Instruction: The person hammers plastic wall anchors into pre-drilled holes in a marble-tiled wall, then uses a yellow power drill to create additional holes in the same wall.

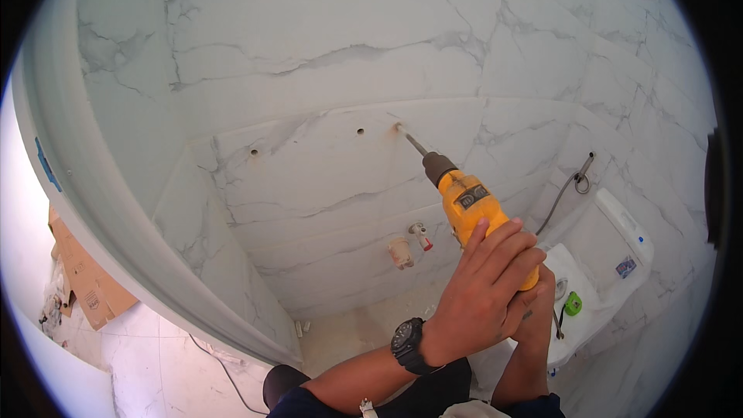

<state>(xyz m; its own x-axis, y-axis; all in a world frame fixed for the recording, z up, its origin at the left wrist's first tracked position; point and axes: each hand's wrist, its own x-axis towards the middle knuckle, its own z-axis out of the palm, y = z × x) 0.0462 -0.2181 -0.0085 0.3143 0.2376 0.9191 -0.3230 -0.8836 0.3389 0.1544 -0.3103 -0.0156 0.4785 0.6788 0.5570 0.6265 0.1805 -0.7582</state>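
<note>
A yellow power drill (472, 209) with a dark chuck is angled up and left toward the marbled wall. Its long bit (416, 143) meets the wall at a brownish, dusty spot (397, 127). My left hand (486, 294), with a black watch (408, 343) on its wrist, lies over the drill's rear body, fingers wrapped across the top. Behind it my right hand (542, 302) grips the drill's back end; most of its fingers are hidden. Left of the bit, two round holes show in the tile: a nearer hole (360, 131) and a farther hole (254, 152).
Below the holes, a valve (421, 237) with a red part and a pipe stub (400, 252) stick out. A white toilet (619, 248) stands at right, a green round item (573, 303) on it. Cardboard (93, 279) and a cable (224, 371) lie beyond the curved frame at left.
</note>
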